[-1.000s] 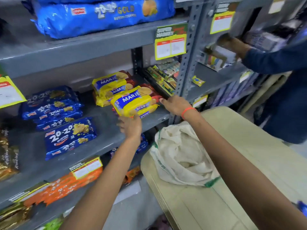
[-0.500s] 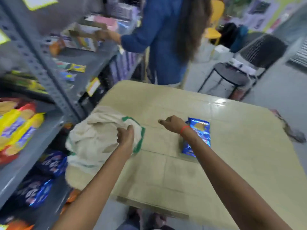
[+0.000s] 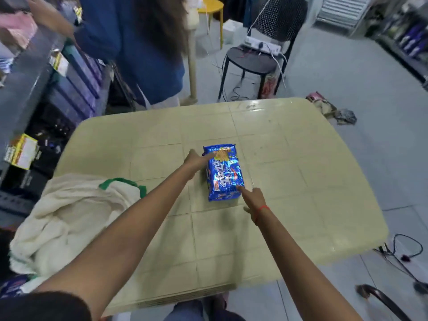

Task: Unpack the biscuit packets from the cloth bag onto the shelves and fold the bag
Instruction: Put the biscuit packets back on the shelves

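The shelves (image 3: 34,72) at left are motion-blurred and cut off; the cloth bag (image 3: 69,218) hides its contents, and the left hand (image 3: 196,162) covers the packet's (image 3: 225,177) far corner.

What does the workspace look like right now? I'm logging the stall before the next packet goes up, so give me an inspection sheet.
Surface: beige tiled table, mostly bare.
Job's things: blue biscuit packet lying flat mid-table; cloth bag crumpled at the table's left edge.
Clutter: nothing seen on the table.
Hands: left hand touching the packet's far end, right hand at its near corner; neither has closed on it.
Cables: wires trailing from the black chair; a cable on the floor, right.
Surroundings: shelves on the left; another person at them.
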### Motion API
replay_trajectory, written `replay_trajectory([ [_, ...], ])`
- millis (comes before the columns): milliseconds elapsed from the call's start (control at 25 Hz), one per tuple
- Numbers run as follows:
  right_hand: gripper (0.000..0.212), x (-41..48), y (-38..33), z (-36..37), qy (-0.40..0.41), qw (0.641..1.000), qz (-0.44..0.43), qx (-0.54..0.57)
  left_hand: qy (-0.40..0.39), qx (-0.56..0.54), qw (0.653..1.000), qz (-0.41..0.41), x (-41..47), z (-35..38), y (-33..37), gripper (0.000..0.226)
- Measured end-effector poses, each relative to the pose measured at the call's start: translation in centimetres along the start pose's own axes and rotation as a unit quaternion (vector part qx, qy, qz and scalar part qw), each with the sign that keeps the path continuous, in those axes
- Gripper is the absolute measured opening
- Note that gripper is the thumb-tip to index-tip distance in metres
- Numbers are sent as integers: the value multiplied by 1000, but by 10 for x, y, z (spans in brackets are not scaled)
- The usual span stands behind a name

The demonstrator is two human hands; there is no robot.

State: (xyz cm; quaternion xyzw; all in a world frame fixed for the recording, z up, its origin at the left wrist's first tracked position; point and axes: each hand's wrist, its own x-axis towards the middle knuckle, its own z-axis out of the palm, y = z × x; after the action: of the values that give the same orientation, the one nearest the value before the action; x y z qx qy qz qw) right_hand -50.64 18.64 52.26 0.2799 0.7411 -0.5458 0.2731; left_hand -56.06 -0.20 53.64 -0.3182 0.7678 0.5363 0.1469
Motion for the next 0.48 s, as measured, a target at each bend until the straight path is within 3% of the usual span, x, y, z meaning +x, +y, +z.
replay_trajectory([
  [120,41,3,7,17,-84,972,114,186,-27,182,980,72,33,6,15,102],
  [200,36,9,12,31,-97,955,122,253,-85,238,964,81,50,6,20,86],
  [320,43,20,13,42,-79,953,92,277,-136,214,965,66,65,2,17,63],
  [480,38,33,13,28,-90,958,89,257,-152,160,974,-49,52,-13,-1,71],
])
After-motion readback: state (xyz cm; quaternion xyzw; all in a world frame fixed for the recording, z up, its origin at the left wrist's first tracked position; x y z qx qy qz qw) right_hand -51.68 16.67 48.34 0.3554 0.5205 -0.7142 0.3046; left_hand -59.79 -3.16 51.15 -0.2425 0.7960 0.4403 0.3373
